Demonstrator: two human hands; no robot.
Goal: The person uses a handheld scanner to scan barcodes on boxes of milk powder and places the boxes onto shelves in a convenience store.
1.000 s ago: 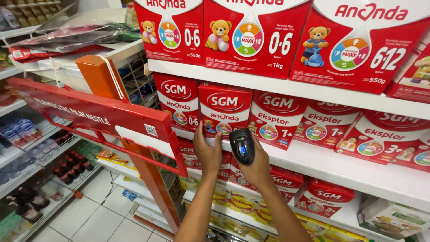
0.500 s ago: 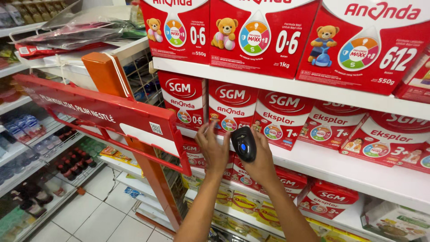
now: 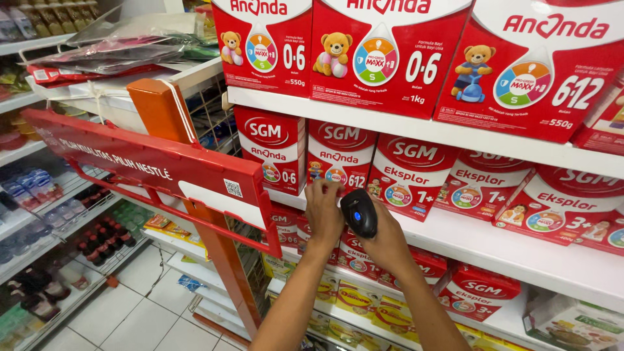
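My right hand (image 3: 389, 242) grips a black handheld scanner (image 3: 359, 212) with a small blue light on its back, held just in front of the middle shelf's edge. My left hand (image 3: 323, 211) reaches up beside it, fingertips touching the bottom of a red milk-formula box (image 3: 338, 155) on the white shelf (image 3: 455, 227). More red boxes stand to either side of that box.
Large red formula boxes (image 3: 383, 49) fill the upper shelf. A red and orange display frame (image 3: 156, 162) juts out at the left, close to my left arm. Lower shelves hold red and yellow packs (image 3: 344, 299). Another aisle rack with bottles (image 3: 39, 195) and a white tiled floor (image 3: 130, 318) lie at the left.
Both hands have stayed together at the shelf edge. The view has shifted a little, and my left fingers have crept up onto the box's lower edge.
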